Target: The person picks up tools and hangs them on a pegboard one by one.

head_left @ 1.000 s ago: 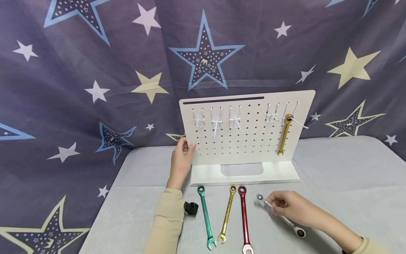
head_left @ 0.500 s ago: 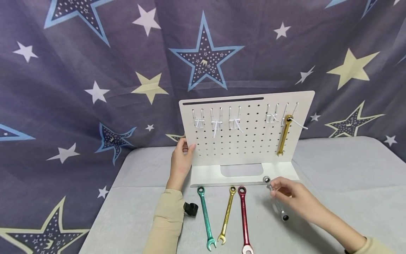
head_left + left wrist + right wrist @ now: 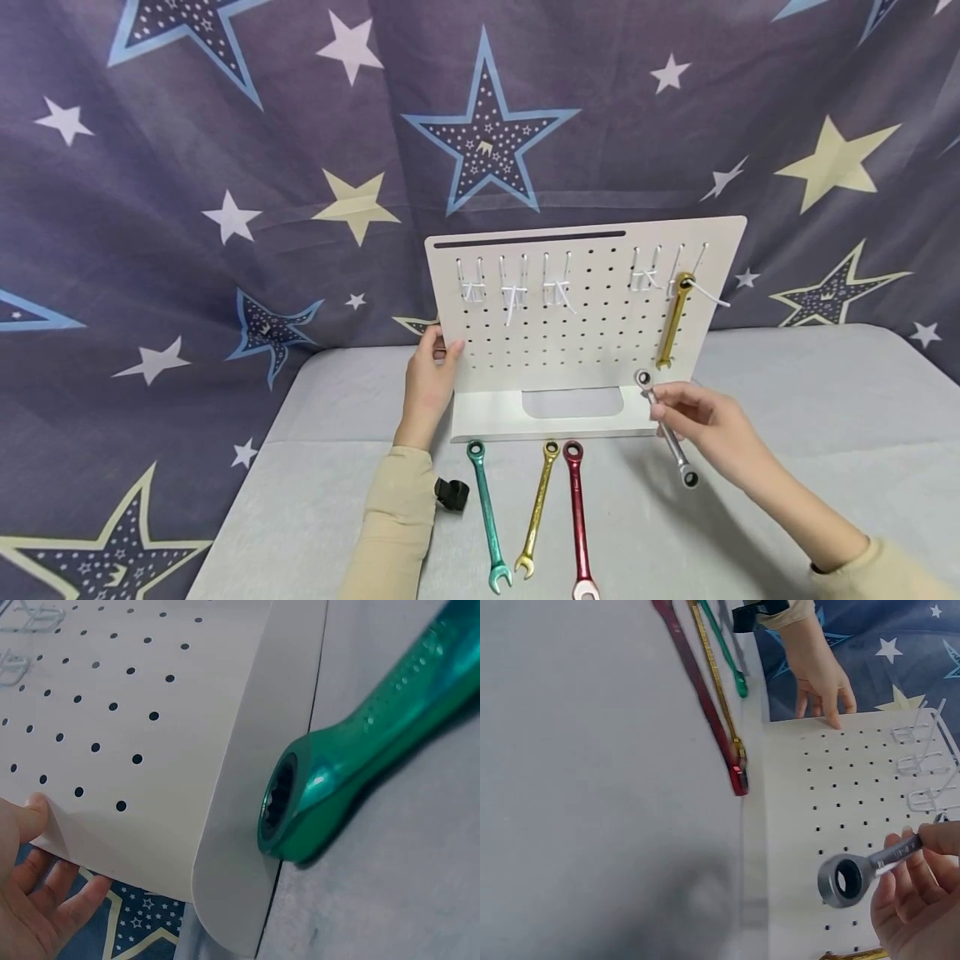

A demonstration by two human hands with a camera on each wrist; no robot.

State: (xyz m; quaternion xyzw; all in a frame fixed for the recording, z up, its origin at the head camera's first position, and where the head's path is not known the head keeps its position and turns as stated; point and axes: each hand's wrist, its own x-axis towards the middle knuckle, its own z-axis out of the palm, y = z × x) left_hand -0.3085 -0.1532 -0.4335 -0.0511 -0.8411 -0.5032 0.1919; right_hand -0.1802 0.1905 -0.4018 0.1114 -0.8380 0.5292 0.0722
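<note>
My left hand (image 3: 426,387) pinches the left edge of a white pegboard (image 3: 555,346), thumb on the front face and fingers behind, as the left wrist view (image 3: 56,904) also shows. My right hand (image 3: 716,425) holds a silver ratcheting wrench (image 3: 672,443) between thumb and fingers, raised in front of the board's lower right corner. Both ends of that wrench are rings; the upper one overlaps the board's base in the head view. A gold wrench (image 3: 673,325) hangs by its ring from the rightmost hook. Several white wire hooks (image 3: 557,290) to its left carry nothing.
Before the board on the grey table (image 3: 315,517) lie a green wrench (image 3: 487,517), a smaller gold wrench (image 3: 537,510) and a red wrench (image 3: 578,517), rings toward the base. A black strap mount (image 3: 452,493) sits at the left sleeve. A star-patterned curtain (image 3: 600,150) hangs behind.
My right hand has lifted the silver wrench off the table, up and toward the board, and the wrench's tilt has steepened. The left hand stays on the board's edge.
</note>
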